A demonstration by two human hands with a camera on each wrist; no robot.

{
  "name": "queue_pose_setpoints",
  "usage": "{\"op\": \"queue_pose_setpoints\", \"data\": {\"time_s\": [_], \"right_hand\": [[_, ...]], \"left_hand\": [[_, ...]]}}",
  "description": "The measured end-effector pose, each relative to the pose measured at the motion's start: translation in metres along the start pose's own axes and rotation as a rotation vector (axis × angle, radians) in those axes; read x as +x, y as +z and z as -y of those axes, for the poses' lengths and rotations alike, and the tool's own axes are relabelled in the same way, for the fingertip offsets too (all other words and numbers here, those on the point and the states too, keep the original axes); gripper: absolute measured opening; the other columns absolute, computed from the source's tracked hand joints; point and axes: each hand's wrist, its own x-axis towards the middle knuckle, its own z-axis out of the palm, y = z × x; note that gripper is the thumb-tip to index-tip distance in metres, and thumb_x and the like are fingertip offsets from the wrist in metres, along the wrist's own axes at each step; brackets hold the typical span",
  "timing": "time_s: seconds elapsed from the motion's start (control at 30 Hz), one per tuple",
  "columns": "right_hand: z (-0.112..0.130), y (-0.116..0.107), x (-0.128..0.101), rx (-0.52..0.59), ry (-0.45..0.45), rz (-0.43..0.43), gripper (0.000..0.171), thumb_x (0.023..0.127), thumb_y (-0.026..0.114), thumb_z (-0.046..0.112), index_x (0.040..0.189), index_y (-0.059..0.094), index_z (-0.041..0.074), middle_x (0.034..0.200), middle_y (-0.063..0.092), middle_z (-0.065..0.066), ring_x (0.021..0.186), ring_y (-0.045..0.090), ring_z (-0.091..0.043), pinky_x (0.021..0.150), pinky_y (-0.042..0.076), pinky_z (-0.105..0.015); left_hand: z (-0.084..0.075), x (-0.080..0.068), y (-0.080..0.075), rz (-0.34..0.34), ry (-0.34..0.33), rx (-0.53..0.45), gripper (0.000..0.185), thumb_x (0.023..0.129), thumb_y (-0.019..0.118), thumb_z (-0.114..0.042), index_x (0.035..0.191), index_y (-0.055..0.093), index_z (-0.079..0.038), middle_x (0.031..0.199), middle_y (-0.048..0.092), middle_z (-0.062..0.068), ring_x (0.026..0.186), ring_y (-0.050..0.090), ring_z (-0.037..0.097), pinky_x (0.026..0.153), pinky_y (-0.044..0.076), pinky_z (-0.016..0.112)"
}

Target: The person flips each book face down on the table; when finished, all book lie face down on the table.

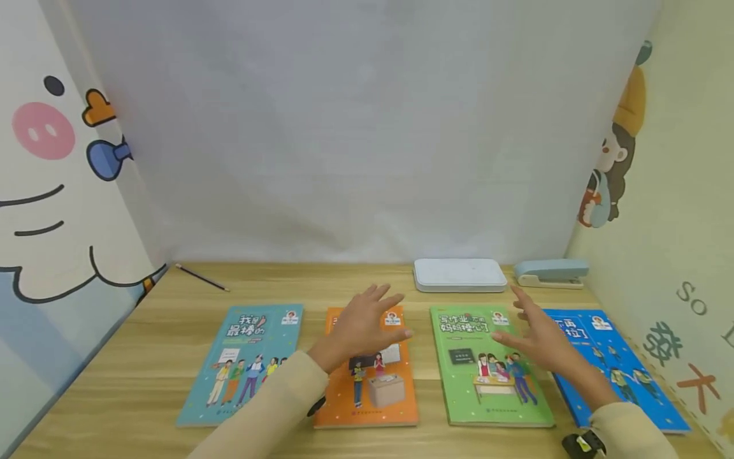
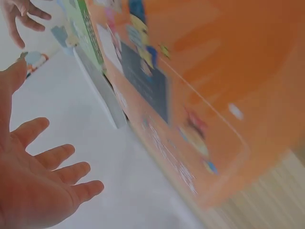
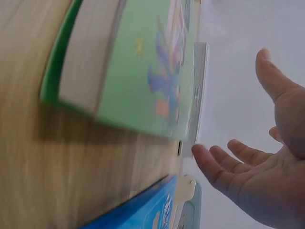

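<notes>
Head view shows me the orange-covered book (image 1: 378,392) beneath the left hand (image 1: 361,324) and, below the right hand (image 1: 541,335), the green-covered book (image 1: 487,366) leftward and blue-covered book (image 1: 626,373) rightward; both hands empty, fingers apart, a low sideways sweep could, I judge, skew any book.

One teal paperback (image 1: 241,357), one orange paperback (image 1: 373,389), one green paperback (image 1: 484,376) and one blue paperback (image 1: 616,366) make four books. One left hand (image 1: 361,325) and one right hand (image 1: 541,335) make two hands, with two cream sleeves (image 1: 275,408) and two black wrist-worn devices (image 1: 583,444). There is one pencil (image 1: 202,277), one white oblong case (image 1: 460,275), one stapler (image 1: 552,273) and one wood-grain table (image 1: 143,382).
</notes>
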Motion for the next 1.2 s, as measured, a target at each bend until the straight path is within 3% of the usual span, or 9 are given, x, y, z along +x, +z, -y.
{"op": "queue_pose_setpoints", "data": {"time_s": [0.2, 0.33, 0.53, 0.73, 1.2], "right_hand": [[-0.021, -0.013, -0.003, 0.022, 0.094, -0.02, 0.102, 0.089, 0.074, 0.039, 0.159, 0.009, 0.001, 0.145, 0.039, -0.038, 0.13, 0.043, -0.059, 0.093, 0.048, -0.068], [-0.035, -0.024, -0.005, 0.051, 0.153, 0.024, 0.104, 0.09, 0.073, 0.042, 0.159, 0.006, 0.001, 0.147, 0.035, -0.04, 0.132, 0.039, -0.06, 0.091, 0.052, -0.064], [-0.059, -0.038, -0.009, 0.039, 0.158, 0.072, 0.098, 0.09, 0.074, 0.038, 0.155, 0.016, -0.007, 0.142, 0.037, -0.043, 0.126, 0.044, -0.061, 0.084, 0.058, -0.056], [-0.084, -0.051, -0.014, -0.03, 0.143, 0.068, 0.093, 0.091, 0.073, 0.037, 0.151, 0.022, -0.012, 0.137, 0.042, -0.045, 0.121, 0.05, -0.061, 0.088, 0.054, -0.062], [-0.114, -0.078, -0.015, -0.092, 0.227, 0.084, 0.097, 0.092, 0.071, 0.043, 0.149, 0.019, -0.015, 0.139, 0.037, -0.047, 0.123, 0.045, -0.064, 0.091, 0.049, -0.067]], "left_hand": [[-0.024, 0.018, 0.018, 0.035, 0.048, 0.042, 0.072, 0.089, 0.067, -0.055, 0.15, 0.048, -0.022, 0.159, 0.039, 0.012, 0.147, 0.037, 0.034, 0.117, 0.035, 0.053], [-0.037, 0.027, 0.032, 0.048, 0.082, 0.078, 0.073, 0.088, 0.068, -0.057, 0.149, 0.049, -0.023, 0.158, 0.04, 0.011, 0.145, 0.041, 0.031, 0.116, 0.039, 0.049], [-0.053, 0.041, 0.049, 0.033, 0.141, 0.093, 0.07, 0.089, 0.067, -0.057, 0.147, 0.051, -0.023, 0.156, 0.045, 0.011, 0.142, 0.045, 0.028, 0.115, 0.04, 0.044], [-0.067, 0.054, 0.064, 0.063, 0.171, 0.111, 0.069, 0.089, 0.065, -0.059, 0.147, 0.051, -0.025, 0.155, 0.045, 0.011, 0.143, 0.045, 0.027, 0.117, 0.038, 0.042], [-0.116, 0.075, 0.089, 0.108, 0.292, 0.206, 0.066, 0.09, 0.06, -0.064, 0.147, 0.05, -0.032, 0.155, 0.047, -0.001, 0.141, 0.047, 0.015, 0.113, 0.041, 0.033]]}}
